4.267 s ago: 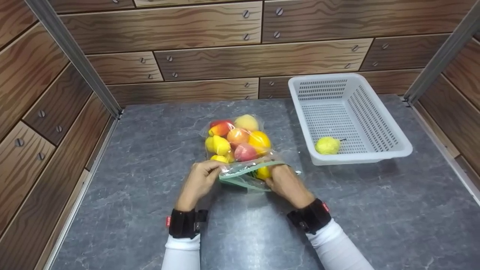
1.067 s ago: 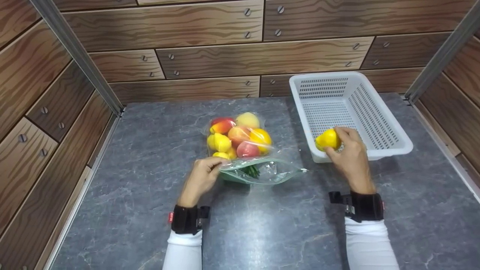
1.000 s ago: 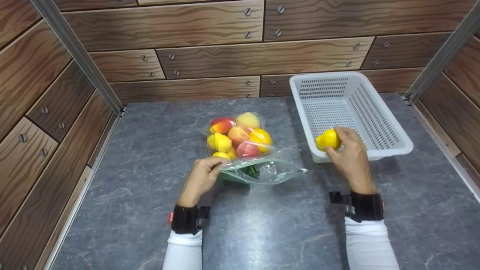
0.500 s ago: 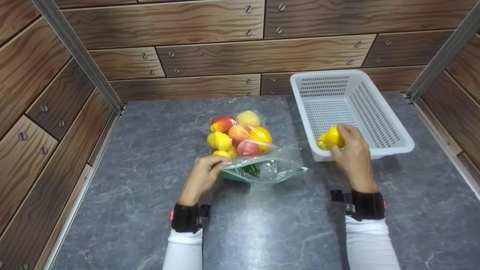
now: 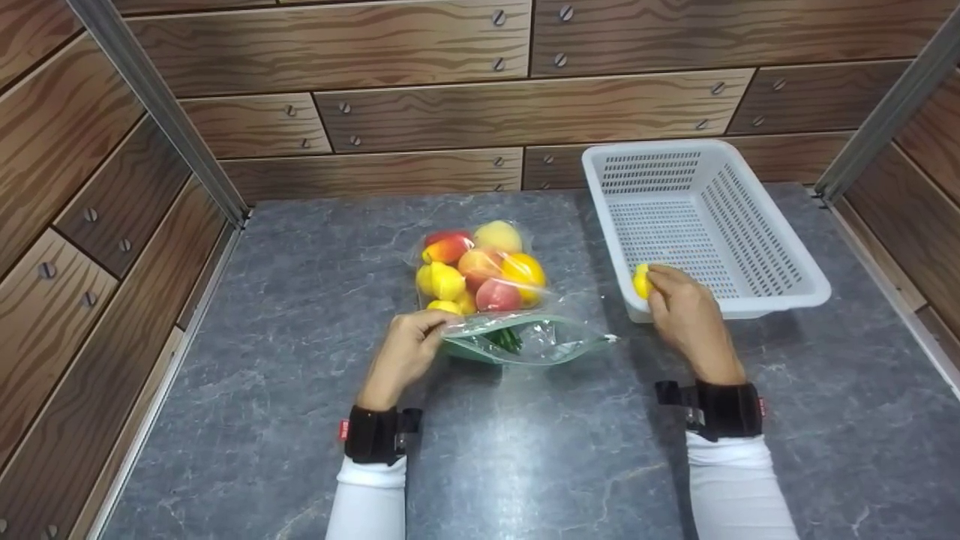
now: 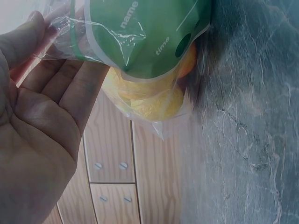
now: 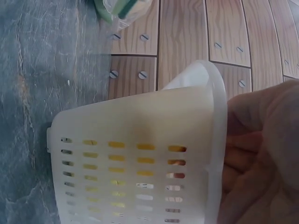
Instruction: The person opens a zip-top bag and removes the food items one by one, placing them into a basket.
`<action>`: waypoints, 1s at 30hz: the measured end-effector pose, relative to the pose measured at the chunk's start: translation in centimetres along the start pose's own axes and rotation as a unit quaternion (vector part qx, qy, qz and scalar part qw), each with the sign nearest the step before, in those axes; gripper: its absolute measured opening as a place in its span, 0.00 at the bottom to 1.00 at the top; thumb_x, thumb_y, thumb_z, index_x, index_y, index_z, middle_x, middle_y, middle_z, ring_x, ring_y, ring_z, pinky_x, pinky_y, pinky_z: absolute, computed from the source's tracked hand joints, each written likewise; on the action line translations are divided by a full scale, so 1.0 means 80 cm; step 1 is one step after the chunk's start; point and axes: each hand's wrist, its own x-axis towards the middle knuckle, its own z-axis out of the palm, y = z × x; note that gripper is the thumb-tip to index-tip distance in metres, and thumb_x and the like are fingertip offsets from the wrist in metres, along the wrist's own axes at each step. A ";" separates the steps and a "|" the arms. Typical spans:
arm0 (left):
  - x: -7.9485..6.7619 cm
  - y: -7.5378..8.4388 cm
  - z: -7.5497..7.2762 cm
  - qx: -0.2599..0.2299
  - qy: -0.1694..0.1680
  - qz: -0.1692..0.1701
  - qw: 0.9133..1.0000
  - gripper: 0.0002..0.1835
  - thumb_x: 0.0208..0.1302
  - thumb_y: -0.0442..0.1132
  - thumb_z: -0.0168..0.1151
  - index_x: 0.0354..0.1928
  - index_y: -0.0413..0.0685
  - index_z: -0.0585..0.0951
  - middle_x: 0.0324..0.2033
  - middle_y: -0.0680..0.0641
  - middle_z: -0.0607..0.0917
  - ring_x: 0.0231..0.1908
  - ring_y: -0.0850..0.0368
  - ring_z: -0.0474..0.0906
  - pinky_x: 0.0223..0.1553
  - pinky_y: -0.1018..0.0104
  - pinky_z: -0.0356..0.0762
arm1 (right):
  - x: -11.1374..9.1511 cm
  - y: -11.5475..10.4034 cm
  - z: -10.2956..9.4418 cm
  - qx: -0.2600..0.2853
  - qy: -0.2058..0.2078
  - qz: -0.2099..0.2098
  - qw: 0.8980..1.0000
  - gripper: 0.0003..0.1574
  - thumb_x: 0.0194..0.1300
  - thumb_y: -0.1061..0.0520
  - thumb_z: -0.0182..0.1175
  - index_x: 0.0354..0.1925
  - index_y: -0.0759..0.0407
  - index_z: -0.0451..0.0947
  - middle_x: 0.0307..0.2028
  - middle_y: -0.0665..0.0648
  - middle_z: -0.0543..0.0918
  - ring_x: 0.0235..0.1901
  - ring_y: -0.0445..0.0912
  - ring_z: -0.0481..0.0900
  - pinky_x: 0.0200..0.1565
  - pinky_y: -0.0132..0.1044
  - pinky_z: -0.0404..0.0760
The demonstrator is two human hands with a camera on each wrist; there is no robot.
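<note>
1. Head view: the left hand [image 5: 405, 352] is pinching the edge of a clear bag [image 5: 540, 343] near the middle of the picture.
2. The clear bag is lying on the gray table [image 5: 525, 465], its mouth gaping toward the bottom, and bright fruit [image 5: 480, 266] is showing inside.
3. Right of the middle, the right hand [image 5: 686, 311] is bending its fingers by a yellow fruit [image 5: 641, 282]; I cannot tell if they are gripping.
4. Upper right, a white basket [image 5: 780, 303] is standing, and the yellow fruit is showing at its lower left corner.
</note>
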 end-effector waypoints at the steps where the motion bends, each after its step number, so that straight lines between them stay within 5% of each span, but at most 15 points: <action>1: 0.000 0.000 0.000 -0.002 -0.001 -0.002 1.000 0.07 0.67 0.28 0.65 0.43 0.39 0.90 0.40 0.41 0.91 0.43 0.44 0.88 0.51 0.51 0.84 | 0.000 -0.001 0.000 -0.006 -0.009 0.001 1.000 0.18 0.69 0.69 0.54 0.53 0.76 0.82 0.56 0.74 0.82 0.59 0.70 0.78 0.63 0.62 0.74; 8: -0.001 0.002 -0.001 -0.004 -0.003 -0.015 1.000 0.08 0.66 0.27 0.65 0.42 0.39 0.90 0.40 0.43 0.91 0.44 0.46 0.87 0.52 0.51 0.84 | 0.000 -0.003 -0.001 -0.003 -0.024 -0.002 1.000 0.17 0.71 0.67 0.53 0.52 0.74 0.83 0.56 0.73 0.83 0.59 0.69 0.78 0.63 0.61 0.74; 13: 0.000 0.003 -0.001 0.000 -0.003 -0.016 1.000 0.08 0.66 0.26 0.64 0.42 0.40 0.90 0.41 0.43 0.91 0.45 0.46 0.87 0.53 0.51 0.83 | 0.000 -0.016 -0.003 0.028 0.021 -0.028 0.999 0.16 0.66 0.70 0.59 0.50 0.73 0.84 0.52 0.71 0.85 0.56 0.67 0.82 0.59 0.58 0.78; 16: 0.000 0.003 0.000 0.002 -0.005 -0.019 1.000 0.09 0.66 0.26 0.64 0.43 0.40 0.90 0.42 0.43 0.91 0.47 0.45 0.87 0.54 0.50 0.83 | -0.001 -0.031 -0.005 0.056 0.066 -0.073 0.994 0.17 0.61 0.73 0.62 0.48 0.71 0.86 0.48 0.68 0.88 0.52 0.64 0.85 0.57 0.38 0.82; 20: 0.001 0.003 0.000 0.001 -0.007 -0.018 1.000 0.09 0.66 0.25 0.64 0.44 0.39 0.89 0.43 0.41 0.91 0.47 0.44 0.87 0.55 0.49 0.83 | -0.004 -0.062 -0.008 0.105 0.092 -0.156 0.978 0.19 0.55 0.77 0.65 0.46 0.69 0.87 0.45 0.65 0.89 0.46 0.61 0.87 0.57 0.18 0.73; 30: 0.000 0.000 0.001 -0.006 -0.001 -0.003 1.000 0.09 0.66 0.25 0.64 0.43 0.39 0.89 0.41 0.41 0.91 0.45 0.42 0.87 0.53 0.49 0.83 | -0.020 -0.118 0.005 0.147 -0.033 -0.278 0.949 0.19 0.53 0.76 0.69 0.44 0.65 0.87 0.43 0.59 0.89 0.43 0.53 0.88 0.52 0.26 0.82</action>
